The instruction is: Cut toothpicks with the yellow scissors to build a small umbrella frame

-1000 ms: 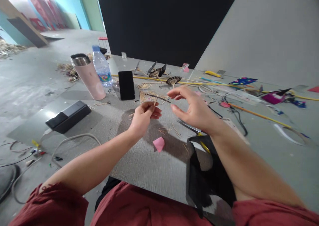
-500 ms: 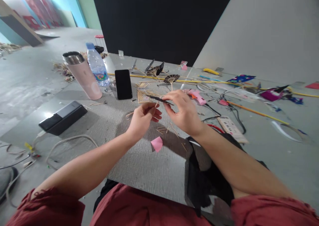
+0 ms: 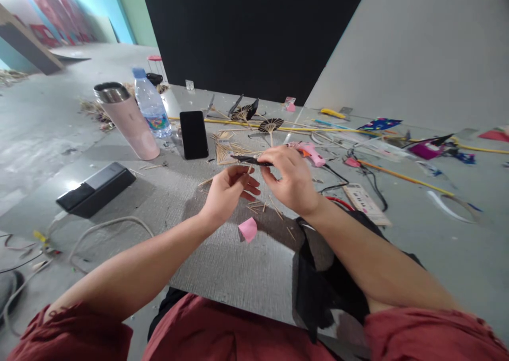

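Note:
Between my two hands is a small black parasol (image 3: 247, 160), seen nearly edge-on, with a thin wooden stick pointing down from it. My left hand (image 3: 226, 194) pinches that stick between thumb and forefinger, its other fingers loosely curled. From the right, my right hand (image 3: 292, 178) grips the edge of the black top with thumb and fingertips. Just beyond lie a pile of thin wooden sticks (image 3: 223, 148) and another small black parasol (image 3: 271, 124) with its ribs showing. Loose stick pieces (image 3: 256, 206) and a pink scrap (image 3: 248, 229) lie below my hands.
A pink tumbler (image 3: 129, 125), a water bottle (image 3: 151, 106) and an upright phone (image 3: 194, 135) stand at the left. Nearer is a dark power bank (image 3: 97, 188) with a cable. At the right lie a pink glue gun (image 3: 312, 154), a power strip (image 3: 366, 204) and a black bag (image 3: 330, 287).
The black top has tilted slightly and shows more of its face, with my right fingers shifted a little along it. The whole view has moved slightly.

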The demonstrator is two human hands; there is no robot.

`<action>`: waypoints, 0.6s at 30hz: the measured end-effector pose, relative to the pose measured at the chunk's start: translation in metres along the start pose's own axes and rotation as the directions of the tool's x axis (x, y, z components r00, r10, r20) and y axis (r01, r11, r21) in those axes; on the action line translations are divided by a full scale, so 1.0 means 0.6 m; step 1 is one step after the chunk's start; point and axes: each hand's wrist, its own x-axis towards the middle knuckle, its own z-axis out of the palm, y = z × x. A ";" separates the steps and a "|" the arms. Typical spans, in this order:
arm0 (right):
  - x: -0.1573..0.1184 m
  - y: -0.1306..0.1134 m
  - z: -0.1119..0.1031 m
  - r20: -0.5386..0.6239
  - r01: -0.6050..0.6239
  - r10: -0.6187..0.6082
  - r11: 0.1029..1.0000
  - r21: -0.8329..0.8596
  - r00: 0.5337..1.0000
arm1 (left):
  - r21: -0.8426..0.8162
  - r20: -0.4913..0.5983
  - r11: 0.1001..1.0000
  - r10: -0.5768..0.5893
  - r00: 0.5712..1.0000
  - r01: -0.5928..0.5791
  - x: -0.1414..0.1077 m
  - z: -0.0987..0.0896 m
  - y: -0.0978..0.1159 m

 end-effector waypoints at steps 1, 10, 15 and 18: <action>0.000 0.000 0.000 -0.004 0.004 -0.004 1.000 0.002 1.000 | -0.004 0.001 1.000 0.001 1.000 -0.001 0.000 0.000 0.000; -0.001 -0.001 0.000 0.002 -0.002 0.002 1.000 0.004 1.000 | -0.024 0.003 1.000 0.000 1.000 0.000 -0.002 0.003 0.001; -0.002 -0.002 -0.001 -0.007 0.001 -0.001 1.000 0.000 1.000 | -0.039 0.009 0.999 0.000 1.000 0.001 -0.002 0.003 0.000; -0.003 0.000 0.000 -0.005 -0.005 0.005 1.000 0.010 1.000 | -0.043 0.013 0.999 0.000 1.000 0.001 -0.002 0.003 -0.001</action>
